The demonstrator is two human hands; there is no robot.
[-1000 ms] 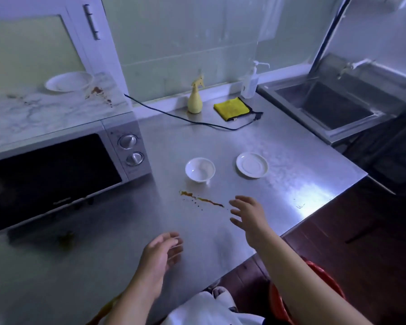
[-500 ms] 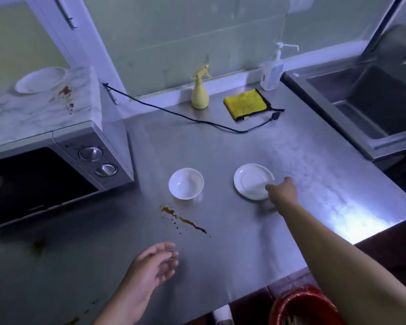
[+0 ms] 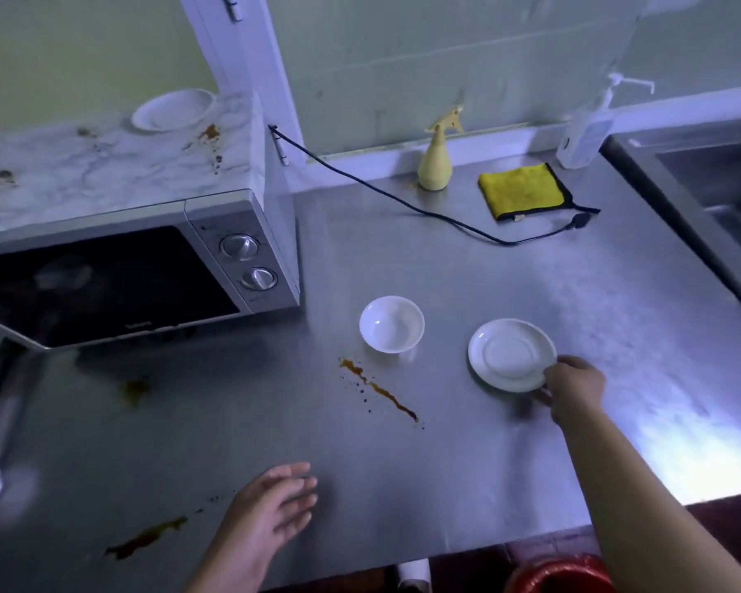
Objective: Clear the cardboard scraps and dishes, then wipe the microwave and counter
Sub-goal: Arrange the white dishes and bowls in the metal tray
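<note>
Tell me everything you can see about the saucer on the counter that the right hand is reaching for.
The saucer is a small, round, white dish, glossy like glazed ceramic, with a shallow circular well in the middle and a raised rim. It looks empty and clean. It sits right way up on the steel counter, to the right of the white bowl and apart from it. The right hand pinches its near right edge; whether the saucer is lifted at all cannot be told.

Right hand (image 3: 576,393) pinching, left hand (image 3: 274,507) spread
</note>
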